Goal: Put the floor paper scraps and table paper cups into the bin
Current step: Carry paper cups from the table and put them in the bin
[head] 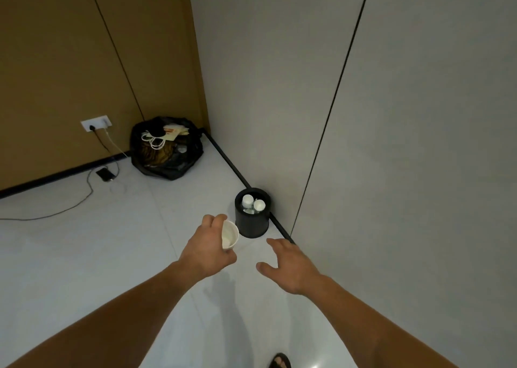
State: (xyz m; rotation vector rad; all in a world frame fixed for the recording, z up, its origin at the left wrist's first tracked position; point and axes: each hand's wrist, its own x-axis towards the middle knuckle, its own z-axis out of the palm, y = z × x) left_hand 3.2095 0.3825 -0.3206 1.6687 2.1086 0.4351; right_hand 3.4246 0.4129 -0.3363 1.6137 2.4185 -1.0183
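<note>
While in left hand (208, 244), cup (230, 234) sideways

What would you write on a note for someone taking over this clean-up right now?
Left hand grips a paper cup, held just short of the bin.
Right hand is open and holds nothing.
Done: what look like two white cups lie in the bin.
Left: drop this cup in. No floor scraps or table show in this view, so look around for more.
</note>
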